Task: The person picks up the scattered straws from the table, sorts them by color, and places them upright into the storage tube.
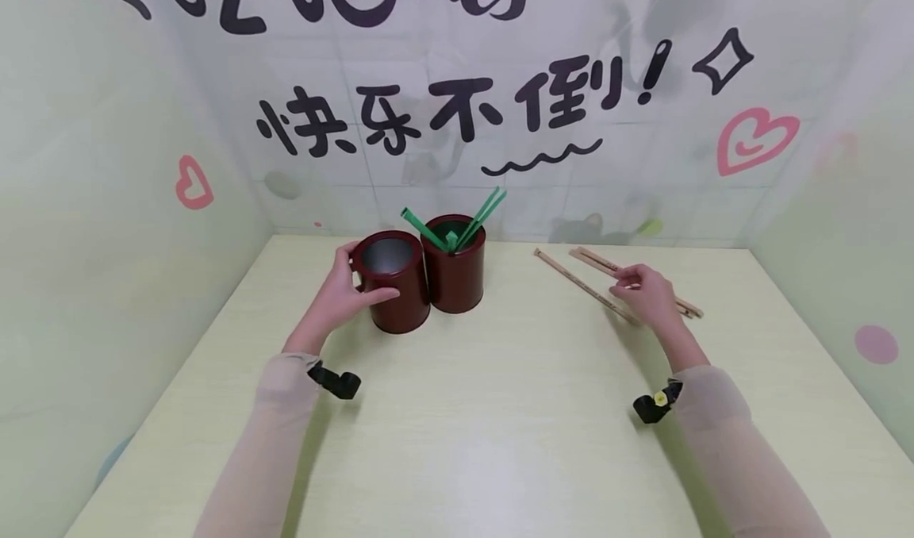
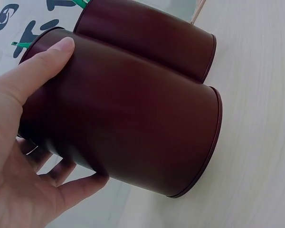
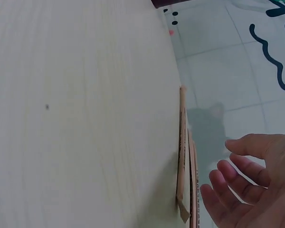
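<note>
On the left, my left hand (image 1: 343, 296) grips a dark red cylindrical holder (image 1: 400, 306) by its upper part. In the left wrist view, the thumb lies along one side of it and the fingers curl about the other. Its grey inside shows from above. Touching it on the right is a second dark red holder (image 1: 457, 284), with several green sticks (image 1: 418, 226) jutting out. My right hand (image 1: 651, 296) hovers, fingers loosely bent and holding nothing, above tan paper-wrapped chopsticks (image 1: 577, 281). In the right wrist view these chopsticks (image 3: 182, 147) lie beside the fingertips, apart from them.
A pale wood-grain table (image 1: 471, 419) stretches toward me. Behind it stands a white wall sheet (image 1: 485, 205) with black lettering, and sheets close off both sides. Each sleeve cuff carries a small black camera (image 1: 347, 385).
</note>
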`<state>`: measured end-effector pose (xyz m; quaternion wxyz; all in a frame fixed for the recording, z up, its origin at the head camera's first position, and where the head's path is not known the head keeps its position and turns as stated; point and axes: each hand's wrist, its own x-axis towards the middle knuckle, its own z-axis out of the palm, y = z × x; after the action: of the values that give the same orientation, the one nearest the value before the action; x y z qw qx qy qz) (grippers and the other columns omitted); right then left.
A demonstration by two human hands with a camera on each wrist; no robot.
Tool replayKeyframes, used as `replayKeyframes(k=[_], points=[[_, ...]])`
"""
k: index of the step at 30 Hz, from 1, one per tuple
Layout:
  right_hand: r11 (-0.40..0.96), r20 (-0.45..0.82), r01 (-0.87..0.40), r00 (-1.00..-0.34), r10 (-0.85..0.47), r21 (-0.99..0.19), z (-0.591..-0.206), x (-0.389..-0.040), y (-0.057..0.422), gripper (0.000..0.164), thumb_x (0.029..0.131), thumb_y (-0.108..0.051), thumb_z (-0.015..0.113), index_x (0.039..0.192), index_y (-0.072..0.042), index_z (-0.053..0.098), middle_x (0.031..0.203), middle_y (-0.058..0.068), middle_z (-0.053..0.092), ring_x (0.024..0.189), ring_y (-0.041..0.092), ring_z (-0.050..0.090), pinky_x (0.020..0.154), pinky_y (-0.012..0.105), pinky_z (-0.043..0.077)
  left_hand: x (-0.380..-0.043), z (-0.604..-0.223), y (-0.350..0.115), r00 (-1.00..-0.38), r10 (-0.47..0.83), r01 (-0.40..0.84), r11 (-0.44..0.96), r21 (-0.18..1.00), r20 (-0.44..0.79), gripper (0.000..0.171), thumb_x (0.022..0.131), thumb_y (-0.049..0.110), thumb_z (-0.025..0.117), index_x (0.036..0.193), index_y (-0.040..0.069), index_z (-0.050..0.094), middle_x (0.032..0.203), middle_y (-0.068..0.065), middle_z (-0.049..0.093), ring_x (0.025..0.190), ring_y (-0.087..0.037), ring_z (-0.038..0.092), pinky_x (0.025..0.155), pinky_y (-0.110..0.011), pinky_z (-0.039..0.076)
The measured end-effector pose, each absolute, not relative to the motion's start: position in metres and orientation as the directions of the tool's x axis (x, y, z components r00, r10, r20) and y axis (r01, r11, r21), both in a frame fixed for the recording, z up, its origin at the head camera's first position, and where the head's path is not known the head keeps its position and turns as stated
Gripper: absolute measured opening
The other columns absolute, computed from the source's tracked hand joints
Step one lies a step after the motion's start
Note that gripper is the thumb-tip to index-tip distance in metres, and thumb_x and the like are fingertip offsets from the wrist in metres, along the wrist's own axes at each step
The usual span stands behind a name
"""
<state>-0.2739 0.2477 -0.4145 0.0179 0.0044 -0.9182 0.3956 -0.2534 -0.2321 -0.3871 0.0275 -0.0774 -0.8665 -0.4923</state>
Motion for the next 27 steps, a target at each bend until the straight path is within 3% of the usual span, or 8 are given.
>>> replayKeyframes(k=[2,8,13,19,27], points=[[0.710,-0.001,0.005,-1.000,0.007,-0.704,-0.417,-0.276,0.251,0.037,0.097,-0.017,0.063,0.124,0.007,0.058,0.117,0.025,0.065,0.109,0.040,0.062,0.088,0.041,0.051,-0.253,-0.387,-0.228,-0.986,0.111,0.164,0.496,0.853,0.125,0.097,0.084,0.024,0.081,0.151,0.003,0.014,0.153,-0.019,0.033,0.139,-0.035,0.038,0.109,-0.053,0.045],[0.793,-0.097,0.036,-0.995,-0.029,-0.608,-0.424,-0.279,0.257,0.038,0.094,-0.024,0.067,0.119,0.004,0.060,0.108,0.020,0.065,0.093,0.029,0.058,0.073,0.030,0.043,-0.255,-0.388,-0.220,-0.986,0.118,0.160,0.471,0.867,0.118,0.098,0.083,0.023,0.082,0.151,0.004,0.014,0.153,-0.017,0.032,0.139,-0.034,0.038,0.110,-0.053,0.045],[0.836,-0.074,-0.039,-0.993,-0.094,-0.548,-0.427,-0.281,0.255,0.029,0.091,-0.020,0.070,0.107,0.004,0.066,0.095,0.015,0.067,0.083,0.024,0.059,0.070,0.030,0.043,-0.256,-0.390,-0.215,-0.986,0.113,0.161,0.468,0.869,0.122,0.097,0.083,0.023,0.083,0.151,0.005,0.016,0.153,-0.016,0.034,0.139,-0.033,0.038,0.110,-0.053,0.045],[0.863,-0.023,-0.104,-0.991,-0.133,-0.495,-0.430,-0.282,0.251,0.016,0.090,-0.015,0.068,0.095,0.000,0.072,0.093,0.017,0.072,0.080,0.026,0.064,0.072,0.035,0.048,-0.258,-0.389,-0.205,-0.985,0.125,0.164,0.459,0.873,0.120,0.098,0.083,0.024,0.083,0.152,0.005,0.015,0.154,-0.016,0.033,0.140,-0.034,0.037,0.112,-0.054,0.044],[0.822,-0.036,-0.077,-0.992,-0.118,-0.564,-0.418,-0.277,0.250,0.020,0.092,-0.015,0.066,0.100,0.002,0.070,0.092,0.016,0.071,0.073,0.017,0.059,0.063,0.026,0.046,-0.260,-0.390,-0.194,-0.984,0.132,0.166,0.452,0.876,0.118,0.099,0.082,0.024,0.083,0.152,0.006,0.016,0.152,-0.016,0.034,0.138,-0.033,0.039,0.110,-0.052,0.045]])
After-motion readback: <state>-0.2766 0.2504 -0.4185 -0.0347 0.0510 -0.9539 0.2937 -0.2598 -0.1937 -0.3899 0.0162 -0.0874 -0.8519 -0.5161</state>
